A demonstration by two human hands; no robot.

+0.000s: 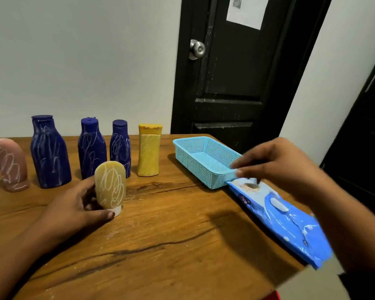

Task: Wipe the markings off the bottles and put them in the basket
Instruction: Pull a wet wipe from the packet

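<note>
Left hand [74, 204] grips the squat tan plastic tube bottle [110, 187], cap-down left of the light-blue mesh basket [195, 167], likely light, squeezy, safest held near its stiff cap [117, 210]; right hand [277, 165] blurs at the basket's corner, grip unclear.

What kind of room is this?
Probably a room in a home: there's a wooden table, a black door with a round knob, and a pack of wet wipes.

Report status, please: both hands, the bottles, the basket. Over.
Left hand grips tan bottle, scribbles on it. Right hand pinches wipes pack flap. Basket holds no bottle. Nothing in the way.
</note>
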